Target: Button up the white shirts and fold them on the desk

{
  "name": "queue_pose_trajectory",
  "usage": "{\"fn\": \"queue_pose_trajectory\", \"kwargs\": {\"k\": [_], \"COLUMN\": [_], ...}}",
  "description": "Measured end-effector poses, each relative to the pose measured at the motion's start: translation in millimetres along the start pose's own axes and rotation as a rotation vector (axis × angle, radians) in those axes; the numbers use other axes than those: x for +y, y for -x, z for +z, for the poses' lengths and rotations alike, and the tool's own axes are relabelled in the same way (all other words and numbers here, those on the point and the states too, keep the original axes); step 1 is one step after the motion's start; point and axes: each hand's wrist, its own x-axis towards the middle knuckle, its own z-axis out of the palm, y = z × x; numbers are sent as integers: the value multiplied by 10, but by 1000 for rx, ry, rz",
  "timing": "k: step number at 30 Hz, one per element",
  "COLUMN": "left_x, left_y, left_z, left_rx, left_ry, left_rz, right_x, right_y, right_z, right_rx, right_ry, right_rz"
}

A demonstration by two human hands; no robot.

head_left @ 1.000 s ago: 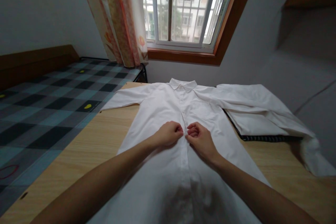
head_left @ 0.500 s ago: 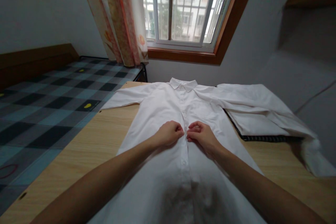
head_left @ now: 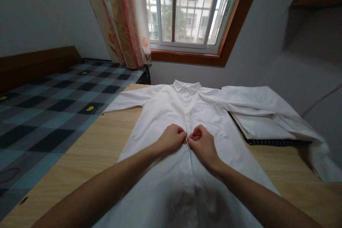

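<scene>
A white button-up shirt [head_left: 157, 117] lies face up on a wooden table [head_left: 88, 149], its collar toward the window and its sleeves spread to both sides. At mid-front, my left hand [head_left: 173, 137] pinches the edge of the button placket. Close beside it, my right hand [head_left: 201, 142] is closed with thumb and fingertips on the same placket. Whatever button lies between the fingertips is hidden. Above the hands the placket runs up to the collar; below them it continues toward me into a dark, blurred shadow.
On the left stands a bed with a checked cover [head_left: 61, 105]. Beneath the right sleeve lies a folded white cloth on a dark ribbed-edged item [head_left: 280, 142]. A curtain [head_left: 120, 17] hangs beside the barred window [head_left: 187, 10] at the back.
My right hand has turned and its fingers have curled in, closing on the placket nearer my left hand. The left hand has barely moved.
</scene>
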Motion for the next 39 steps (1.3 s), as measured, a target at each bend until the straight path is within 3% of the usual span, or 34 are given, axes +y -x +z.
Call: {"fn": "queue_pose_trajectory", "kwargs": {"k": [4, 9, 18, 29, 39], "left_x": [18, -19, -35, -18, -37], "left_y": [16, 10, 20, 32, 58], "left_z": [12, 56, 90, 77, 96], "left_rx": [28, 71, 98, 89, 139], "left_ry": [35, -4, -17, -31, 103], "left_rz": [-46, -2, 69, 60, 124], "right_x": [-14, -5, 98, 49, 69], "right_y": [43, 60, -20, 79, 51], "right_z": [12, 8, 2, 4, -24], "right_rx": [10, 6, -43, -5, -30], "right_ry": [37, 34, -198, 164, 73], "right_rz": [-42, -57, 24, -175, -166]}}
